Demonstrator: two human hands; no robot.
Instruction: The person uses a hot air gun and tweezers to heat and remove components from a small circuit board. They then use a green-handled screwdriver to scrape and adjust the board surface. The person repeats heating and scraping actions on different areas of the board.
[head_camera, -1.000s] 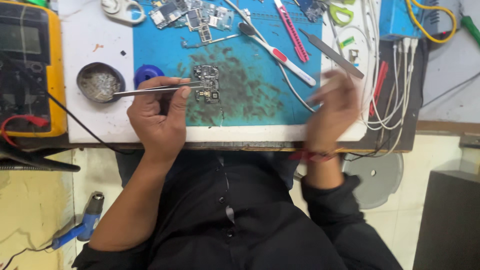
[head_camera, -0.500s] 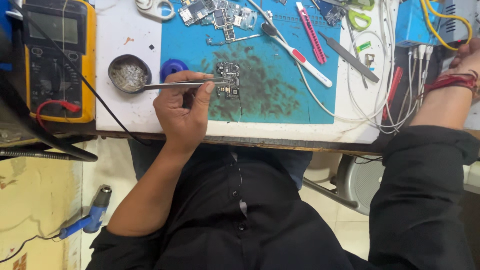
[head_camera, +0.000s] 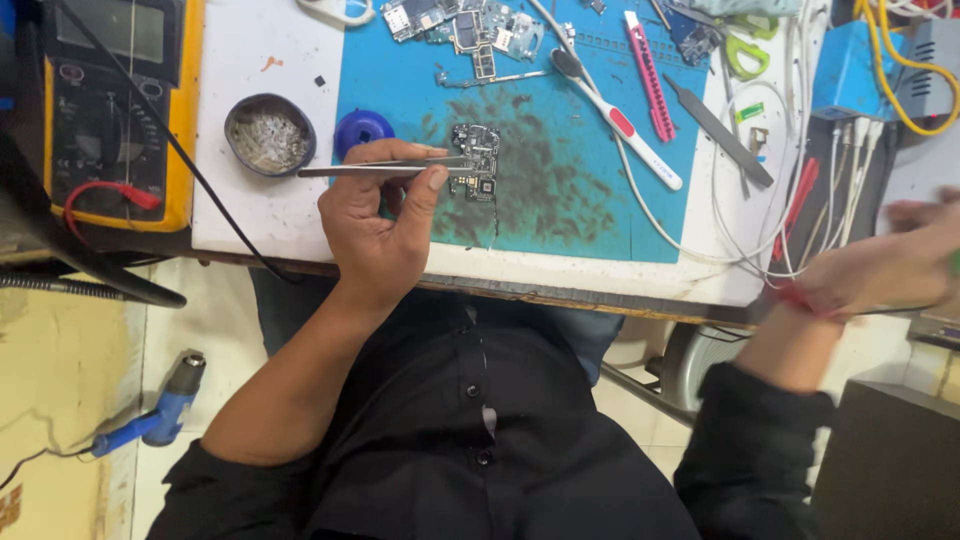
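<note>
Head view, looking straight down: the left hand (head_camera: 385, 225) pinches a pair of tweezers (head_camera: 375, 170) between thumb and fingers (head_camera: 432, 185), the tips resting on a small circuit board (head_camera: 476, 160) that lies on the blue mat (head_camera: 560, 200) atop the desk (head_camera: 255, 120). Just left of the tweezers sit a round tin (head_camera: 268, 133) and a blue cap (head_camera: 363, 130). The right hand (head_camera: 885, 268) is off the desk's right edge, blurred; whether it is clenched I cannot tell.

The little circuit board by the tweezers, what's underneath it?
The circuit board lies on a blue work mat with dark smudges around it. The left hand holds tweezers at its edge. The mat directly beneath the board is covered.
</note>
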